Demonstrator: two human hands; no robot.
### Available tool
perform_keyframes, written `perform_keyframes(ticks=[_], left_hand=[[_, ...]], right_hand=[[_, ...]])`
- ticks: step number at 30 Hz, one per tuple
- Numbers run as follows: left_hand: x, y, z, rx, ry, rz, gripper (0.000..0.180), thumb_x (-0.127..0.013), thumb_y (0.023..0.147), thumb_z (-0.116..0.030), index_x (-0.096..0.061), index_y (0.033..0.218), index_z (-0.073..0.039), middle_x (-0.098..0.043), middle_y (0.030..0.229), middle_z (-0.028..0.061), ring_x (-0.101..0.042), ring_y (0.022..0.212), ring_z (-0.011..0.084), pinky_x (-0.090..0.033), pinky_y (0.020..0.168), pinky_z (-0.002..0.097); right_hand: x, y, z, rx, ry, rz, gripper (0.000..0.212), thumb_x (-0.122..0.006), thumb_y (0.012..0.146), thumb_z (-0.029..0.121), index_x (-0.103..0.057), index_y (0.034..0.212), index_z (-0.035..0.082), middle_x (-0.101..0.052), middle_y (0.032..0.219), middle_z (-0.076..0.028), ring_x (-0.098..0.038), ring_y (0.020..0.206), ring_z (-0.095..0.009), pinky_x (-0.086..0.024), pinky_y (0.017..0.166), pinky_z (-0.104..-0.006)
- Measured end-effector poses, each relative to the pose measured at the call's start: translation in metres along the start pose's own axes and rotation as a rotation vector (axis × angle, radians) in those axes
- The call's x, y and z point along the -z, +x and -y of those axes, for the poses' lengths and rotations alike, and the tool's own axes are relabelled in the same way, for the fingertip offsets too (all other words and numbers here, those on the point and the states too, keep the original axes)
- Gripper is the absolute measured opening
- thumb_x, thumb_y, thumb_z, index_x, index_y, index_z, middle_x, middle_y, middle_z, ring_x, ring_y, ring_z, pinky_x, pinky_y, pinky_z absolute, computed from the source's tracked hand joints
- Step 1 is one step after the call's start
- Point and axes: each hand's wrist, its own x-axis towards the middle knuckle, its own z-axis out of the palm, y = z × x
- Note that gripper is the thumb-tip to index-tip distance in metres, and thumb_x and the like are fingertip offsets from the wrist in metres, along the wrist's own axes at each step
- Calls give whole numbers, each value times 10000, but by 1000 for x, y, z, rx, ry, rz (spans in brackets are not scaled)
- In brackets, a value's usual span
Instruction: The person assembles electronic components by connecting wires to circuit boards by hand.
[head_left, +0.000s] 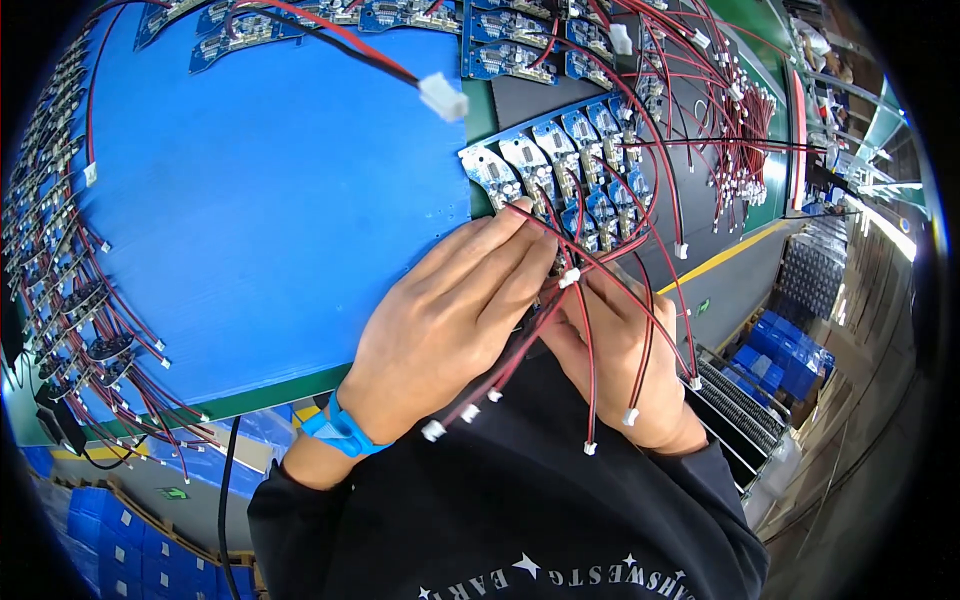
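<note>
A panel of small blue and white circuit boards [553, 142] lies tilted near the table's front edge, its pale boards toward my left fingers. My left hand [430, 310] rests over its near end, fingers pressed together and bent onto the boards; the thumb is hidden. My right hand [625, 370] is closed beside it, fingers curled in under the panel's near corner, and what they pinch is hidden. Red and black wires [588, 360] run from the boards across both hands. Their white connectors [590, 448] hang loose over my dark top.
A blue sheet [270, 200] covers the green-edged table. Wired boards [45, 210] line its left side; more panels [505, 45] lie at the back. A heap of wires [745, 140] is at far right. Blue boxes [775, 360] and a black rack [735, 415] stand beyond the edge.
</note>
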Motion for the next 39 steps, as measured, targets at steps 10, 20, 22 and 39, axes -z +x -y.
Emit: perform_keyframes(ticks=[10, 20, 22, 39], left_hand=[[-1, -4, 4, 42, -170, -43, 537, -588, 858, -87, -463, 1368, 29, -524, 1326, 263, -528, 1205, 427, -436, 1017, 478], [1, 2, -2, 60, -116, -13, 453, -590, 873, -55, -522, 1309, 50, -569, 1275, 255, -532, 1213, 426, -452, 994, 473], [3, 2, -3, 37, -79, -23, 446, -618, 854, -35, -540, 1284, 53, -581, 1258, 245, -535, 1212, 422, -457, 990, 469], [-2, -7, -29, 233, -44, -102, 366, -718, 760, 61, -562, 1086, 0, -434, 1440, 247, -450, 1320, 431, -474, 999, 456]], right_hand=[[-8, 1, 0, 40, 78, -45, 177, -726, 729, -1, -566, 793, 40, -540, 644, -106, -581, 587, -308, -450, 519, -384], [-21, -12, -7, 134, 61, -98, 186, -709, 764, 18, -559, 871, 2, -570, 723, -134, -598, 658, -326, -469, 585, -411], [-13, -5, -9, 27, 248, -16, 218, -733, 769, 59, -576, 896, -21, -598, 756, -146, -622, 697, -337, -489, 616, -426], [-27, -33, -129, -452, 844, -160, 324, -783, 817, 179, -637, 1014, -34, -589, 701, -27, -523, 575, -96, -433, 526, -289]])
